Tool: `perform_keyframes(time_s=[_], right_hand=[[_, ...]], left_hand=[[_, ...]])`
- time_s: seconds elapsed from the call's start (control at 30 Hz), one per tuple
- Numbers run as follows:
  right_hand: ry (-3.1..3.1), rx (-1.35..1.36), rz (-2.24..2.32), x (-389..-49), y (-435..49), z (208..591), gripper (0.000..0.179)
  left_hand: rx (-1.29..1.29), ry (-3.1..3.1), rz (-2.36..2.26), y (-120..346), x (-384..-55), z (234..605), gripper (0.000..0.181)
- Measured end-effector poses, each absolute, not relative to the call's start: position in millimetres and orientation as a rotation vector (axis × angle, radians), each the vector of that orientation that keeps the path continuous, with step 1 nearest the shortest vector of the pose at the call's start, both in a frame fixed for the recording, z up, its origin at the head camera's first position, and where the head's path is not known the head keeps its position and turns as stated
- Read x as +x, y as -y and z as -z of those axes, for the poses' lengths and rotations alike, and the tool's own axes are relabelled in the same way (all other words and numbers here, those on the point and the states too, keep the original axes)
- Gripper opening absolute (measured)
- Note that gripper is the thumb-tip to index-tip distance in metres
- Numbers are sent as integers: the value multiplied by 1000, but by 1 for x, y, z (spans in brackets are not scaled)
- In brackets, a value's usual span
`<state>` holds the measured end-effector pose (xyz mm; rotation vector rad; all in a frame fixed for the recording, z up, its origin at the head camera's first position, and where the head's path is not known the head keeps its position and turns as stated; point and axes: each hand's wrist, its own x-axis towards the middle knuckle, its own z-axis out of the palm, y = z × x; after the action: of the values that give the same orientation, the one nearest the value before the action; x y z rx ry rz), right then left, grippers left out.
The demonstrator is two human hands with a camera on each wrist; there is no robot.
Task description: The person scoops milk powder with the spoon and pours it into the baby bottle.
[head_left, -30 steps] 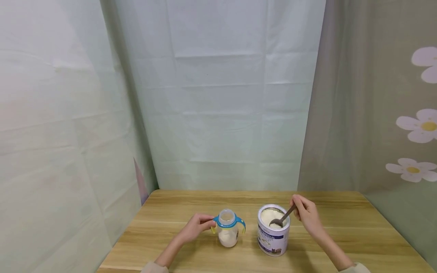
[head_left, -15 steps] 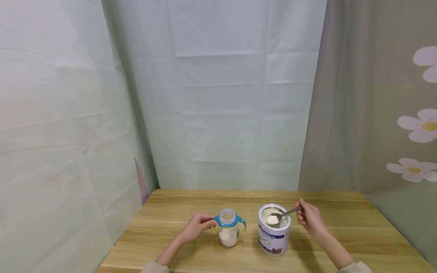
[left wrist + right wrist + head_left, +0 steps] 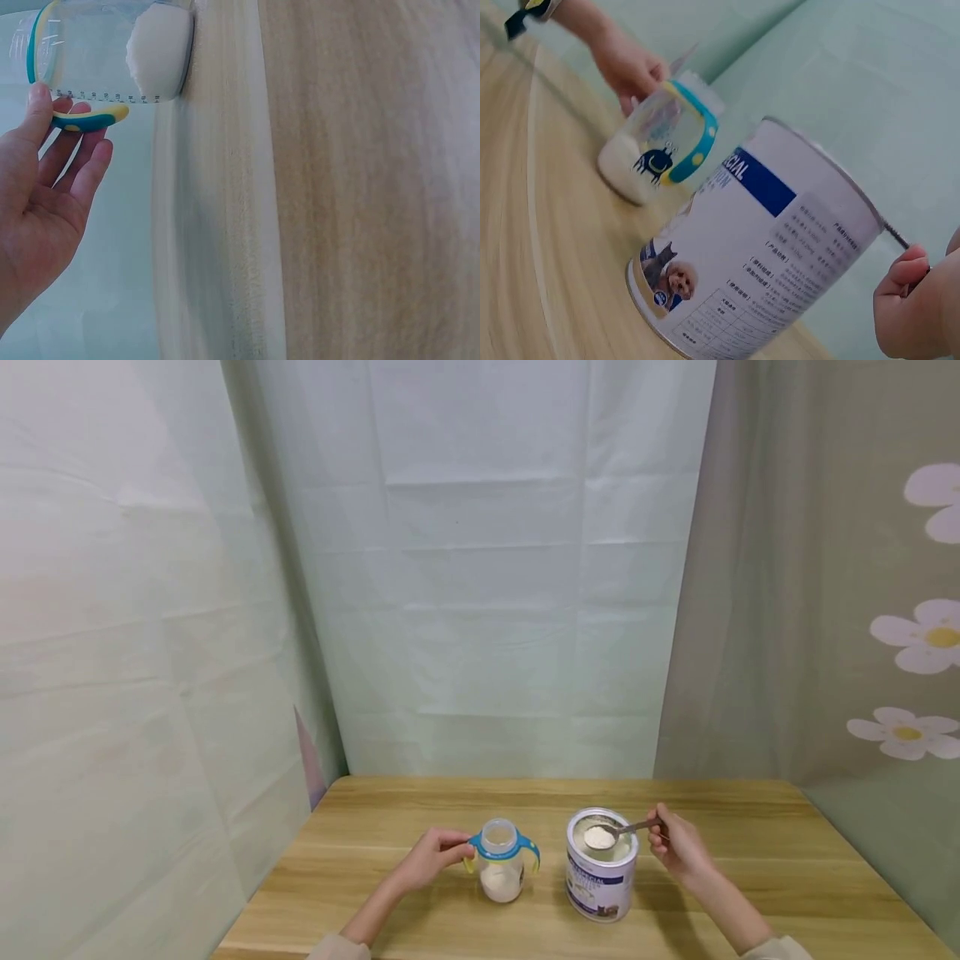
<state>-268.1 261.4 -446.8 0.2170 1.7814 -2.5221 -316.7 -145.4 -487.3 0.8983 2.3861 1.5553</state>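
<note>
A clear baby bottle with a blue and yellow two-handled collar stands upright, uncapped, with white powder at its bottom. My left hand pinches its left handle between thumb and fingers; the left wrist view shows the thumb on top of that handle. To the right stands an open powder tin with a white and purple label. My right hand grips a dark spoon by the handle. Its bowl, heaped with white powder, is over the tin's mouth. In the right wrist view the tin hides the bowl.
The wooden table carries both containers near its front middle. Pale curtains rise behind it and along the sides, the right one printed with white flowers. A gap of bare wood separates bottle from tin.
The spoon has come up out of the powder with a heaped load and turned nearly level. My right hand has shifted slightly lower and to the right; left hand and bottle stay put.
</note>
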Motion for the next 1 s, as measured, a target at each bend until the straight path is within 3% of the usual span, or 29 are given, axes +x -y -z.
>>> perform_keyframes(time_s=[1.0], right_hand=[[-1595, 216, 2660, -265, -253, 435, 43]], left_hand=[[880, -2369, -1582, 145, -314, 488, 29]])
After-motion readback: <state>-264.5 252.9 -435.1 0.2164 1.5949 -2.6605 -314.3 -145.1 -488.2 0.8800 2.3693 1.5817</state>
